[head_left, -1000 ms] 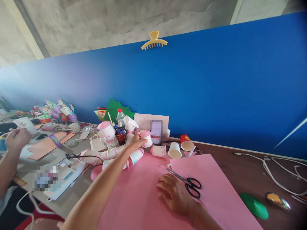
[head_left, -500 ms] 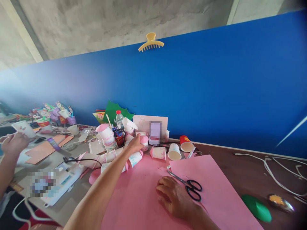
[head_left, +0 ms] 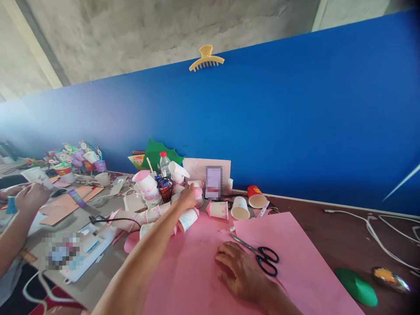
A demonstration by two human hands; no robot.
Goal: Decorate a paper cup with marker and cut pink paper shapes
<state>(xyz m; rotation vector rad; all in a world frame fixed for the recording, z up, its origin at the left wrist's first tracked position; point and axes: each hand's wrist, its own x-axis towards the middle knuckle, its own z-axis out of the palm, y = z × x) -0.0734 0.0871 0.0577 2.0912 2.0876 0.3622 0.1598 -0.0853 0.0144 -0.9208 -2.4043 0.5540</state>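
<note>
Your left hand (head_left: 188, 197), grip hidden, partly covers a cup (head_left: 199, 201) near the worktop's (head_left: 308, 223) back edge; right hand (head_left: 236, 270) lies loose.

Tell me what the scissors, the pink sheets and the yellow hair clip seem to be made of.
Scissors: grey, shiny blades, likely metal; smooth black handles, probably plastic.
Pink sheets: matte, with thin, straight edges, likely paper or card.
Yellow hair clip: glossy highlights and moulded teeth suggest plastic.

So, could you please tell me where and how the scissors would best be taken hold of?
Probably by the black handle loops, with the right hand coming from the near right: the scissors lie on pink paper, loops toward that side, blades pointing away to the far left.
</note>
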